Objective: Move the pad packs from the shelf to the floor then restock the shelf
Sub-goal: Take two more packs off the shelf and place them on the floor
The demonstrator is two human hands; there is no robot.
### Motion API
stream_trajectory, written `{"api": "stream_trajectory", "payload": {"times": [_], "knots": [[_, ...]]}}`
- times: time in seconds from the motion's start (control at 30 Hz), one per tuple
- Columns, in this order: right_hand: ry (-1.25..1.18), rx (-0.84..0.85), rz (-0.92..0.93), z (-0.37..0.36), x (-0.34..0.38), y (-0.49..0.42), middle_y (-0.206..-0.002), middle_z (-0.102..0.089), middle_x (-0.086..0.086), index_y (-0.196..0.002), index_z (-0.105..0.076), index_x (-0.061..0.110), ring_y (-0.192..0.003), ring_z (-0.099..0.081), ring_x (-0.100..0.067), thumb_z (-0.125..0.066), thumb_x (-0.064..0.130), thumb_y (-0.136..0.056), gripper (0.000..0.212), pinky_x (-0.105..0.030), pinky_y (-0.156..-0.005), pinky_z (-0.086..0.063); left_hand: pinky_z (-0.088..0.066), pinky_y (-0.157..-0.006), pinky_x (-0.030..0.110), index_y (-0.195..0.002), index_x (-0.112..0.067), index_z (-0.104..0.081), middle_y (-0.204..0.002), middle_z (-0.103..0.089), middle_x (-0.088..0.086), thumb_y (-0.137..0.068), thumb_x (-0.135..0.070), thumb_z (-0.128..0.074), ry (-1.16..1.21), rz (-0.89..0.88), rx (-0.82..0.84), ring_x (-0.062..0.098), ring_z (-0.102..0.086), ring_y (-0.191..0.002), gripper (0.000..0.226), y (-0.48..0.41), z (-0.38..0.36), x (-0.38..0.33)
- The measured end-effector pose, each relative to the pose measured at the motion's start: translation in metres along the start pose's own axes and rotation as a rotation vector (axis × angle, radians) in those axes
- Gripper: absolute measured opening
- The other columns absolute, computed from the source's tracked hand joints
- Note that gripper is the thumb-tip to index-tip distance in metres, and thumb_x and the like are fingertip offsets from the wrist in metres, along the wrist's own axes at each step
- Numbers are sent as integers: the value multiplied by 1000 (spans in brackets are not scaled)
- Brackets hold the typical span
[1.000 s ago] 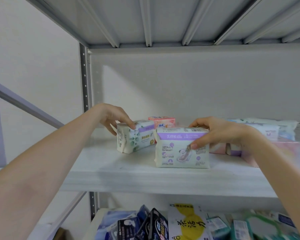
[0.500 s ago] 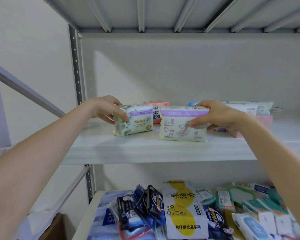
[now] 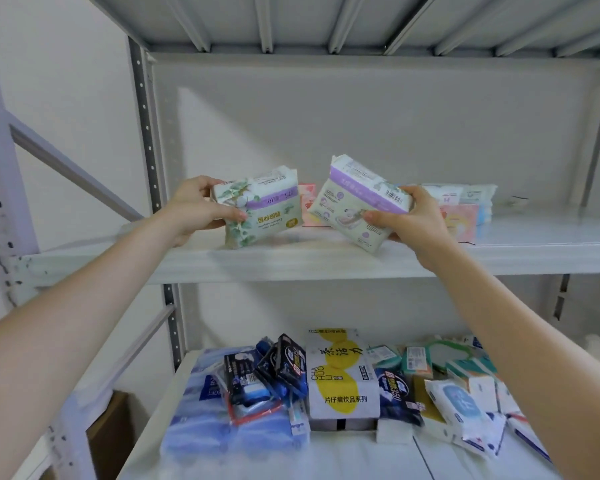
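My left hand (image 3: 194, 209) grips the leaf-printed pack (image 3: 260, 209) by its left end, with the fingers curled over the top and the thumb pressed on the front face. My right hand (image 3: 409, 220) pinches the purple-banded pack (image 3: 357, 209) at its right end, thumb on the front and fingers wrapped behind it. Both packs are tilted, with the ends far from my hands raised. They are above the front part of the shelf (image 3: 326, 265). I cannot tell if their lower corners touch the board.

I think the step now is to take these two packs off and bring them to the floor, which is not in view. The wrappers look soft, so I should squeeze firmly but not crush them. I should pull both packs toward me past the front edge before I lower them, so that no corner catches on it.

Just behind my right hand the shelf holds pink packs (image 3: 459, 220), with white packs (image 3: 465, 194) above them. Another small pink pack (image 3: 307, 206) stands between my two hands, further back.

Under my forearms the lower shelf (image 3: 326, 455) is crowded. There are blue packs (image 3: 201, 427) near my left forearm, then dark packs (image 3: 281, 365), a yellow-and-white bag (image 3: 340, 372) in the middle, and a wipes pack (image 3: 461, 410) near my right forearm. I must lower my arms in front of these goods, not through them.
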State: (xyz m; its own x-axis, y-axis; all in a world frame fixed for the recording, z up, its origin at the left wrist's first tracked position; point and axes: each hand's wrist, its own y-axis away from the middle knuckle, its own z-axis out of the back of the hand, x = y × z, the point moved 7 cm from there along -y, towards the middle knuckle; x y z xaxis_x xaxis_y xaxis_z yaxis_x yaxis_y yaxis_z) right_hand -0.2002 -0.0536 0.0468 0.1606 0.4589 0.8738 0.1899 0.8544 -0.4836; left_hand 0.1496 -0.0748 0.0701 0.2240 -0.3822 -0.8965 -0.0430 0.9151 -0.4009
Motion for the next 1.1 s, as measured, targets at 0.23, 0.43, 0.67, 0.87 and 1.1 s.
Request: {"api": "stream_trajectory", "payload": {"times": [0.23,0.43,0.67,0.87,1.1], "knots": [[-51,1,10,35,1,51,-111,-60,4,-119,-45,18,-94,-68,-13,-89,16,-61,73,-32,-71,-60,-60,-70,30,-116,-10,-53,-114,-65,5,-62,4,-83,105,24,-89,14,-68,-95,63,86,-21,-4],[-18,51,-59,77,-14,112,-114,-60,5,-121,-45,21,-99,-67,-14,-90,20,-59,77,-34,-76,-59,-59,-62,25,-104,-17,-57,-109,-66,3,-60,4,-83,99,94,-41,14,-69,-94,55,157,-49,12],[139,44,-205,129,-62,212,-110,-58,6,-117,-46,22,-96,-66,-16,-90,21,-58,73,-39,-73,-61,-60,-64,28,-114,-13,-51,-114,-63,5,-47,-7,-88,79,237,46,19,-67,-98,77,238,-93,63],[191,61,-357,162,-125,312,-110,-59,4,-117,-46,18,-96,-64,-15,-89,16,-60,71,-38,-75,-60,-58,-61,26,-117,-13,-51,-114,-63,5,-58,-1,-88,37,381,82,17,-67,-95,71,327,-133,136],[279,103,-543,210,-203,416,-108,-60,2,-114,-47,19,-77,-68,-11,-91,16,-56,73,-36,-61,-60,-59,-78,40,-119,-16,-51,-118,-60,3,-52,-10,-93,-89,533,162,20,-64,-102,79,425,-181,215]]}}
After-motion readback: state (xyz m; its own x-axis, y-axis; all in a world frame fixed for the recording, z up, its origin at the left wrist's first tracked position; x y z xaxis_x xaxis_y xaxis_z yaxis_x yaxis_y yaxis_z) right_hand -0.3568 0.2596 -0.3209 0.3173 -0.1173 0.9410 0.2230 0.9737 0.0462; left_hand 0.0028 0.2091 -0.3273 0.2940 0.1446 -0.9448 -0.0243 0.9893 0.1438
